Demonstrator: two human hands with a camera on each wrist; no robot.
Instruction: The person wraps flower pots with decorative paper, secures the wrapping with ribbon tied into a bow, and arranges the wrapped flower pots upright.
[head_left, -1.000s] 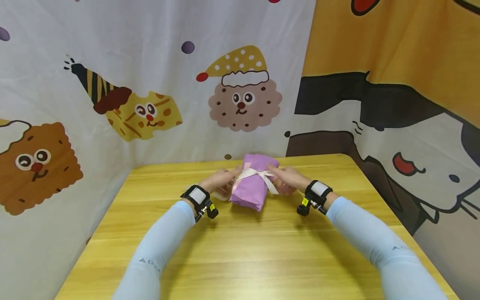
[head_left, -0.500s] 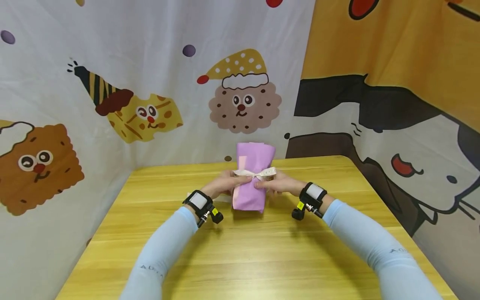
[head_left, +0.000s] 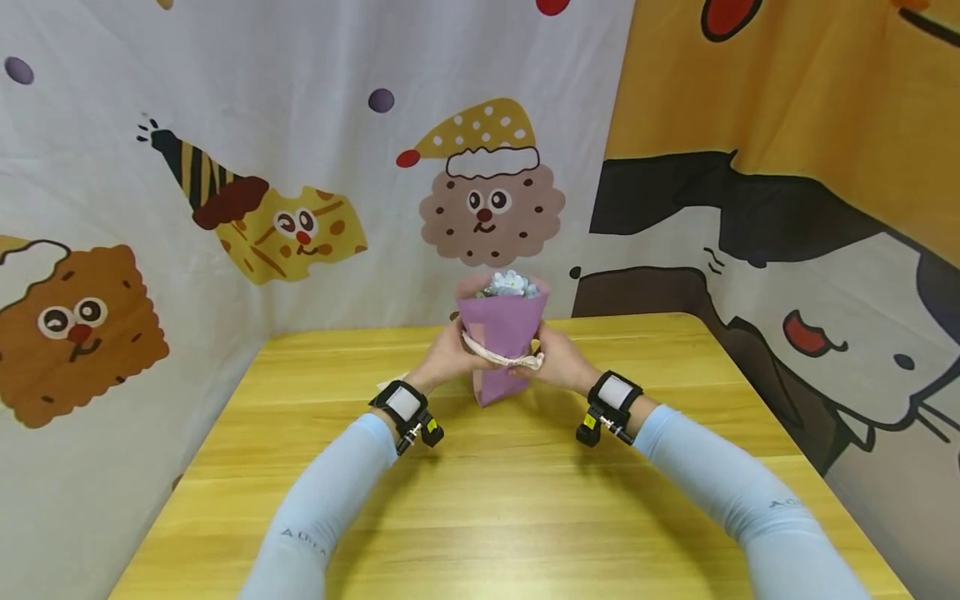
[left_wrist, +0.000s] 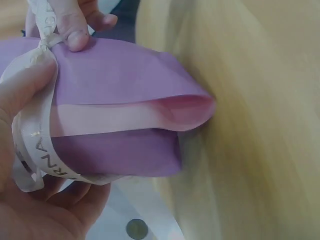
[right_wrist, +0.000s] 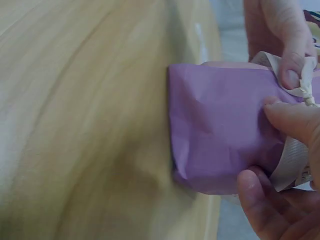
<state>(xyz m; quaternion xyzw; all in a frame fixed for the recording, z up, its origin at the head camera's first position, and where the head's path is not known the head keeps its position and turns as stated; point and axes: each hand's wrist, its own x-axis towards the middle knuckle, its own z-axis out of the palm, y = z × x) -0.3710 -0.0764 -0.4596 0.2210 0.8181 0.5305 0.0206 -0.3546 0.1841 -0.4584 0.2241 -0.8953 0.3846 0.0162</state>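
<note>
A small bouquet (head_left: 504, 321) in purple and pink paper stands roughly upright near the table's back edge, pale blue flowers (head_left: 510, 284) showing at its top. Round its middle runs a cream ribbon (left_wrist: 42, 145) with printed letters, tied in a knot at the front. My left hand (head_left: 447, 358) grips the bouquet's left side, its thumb by the knot. From the right, my right hand (head_left: 564, 362) holds it too, thumb on the paper just below the ribbon and fingers bent round the side. In the right wrist view, the folded base of the purple wrapping (right_wrist: 220, 130) is close over the wood.
A wooden table (head_left: 525, 517) stretches toward me. Behind it hangs a printed curtain (head_left: 315, 108) with cartoon figures. A thin white strip (head_left: 393, 382) lies on the table beside the left wrist. Both wrists wear black camera straps (head_left: 402, 404).
The bouquet lay back with its purple paper facing up; both hands have tilted it upright, so the blue flowers now show. The hands have moved from the knot to the sides.
</note>
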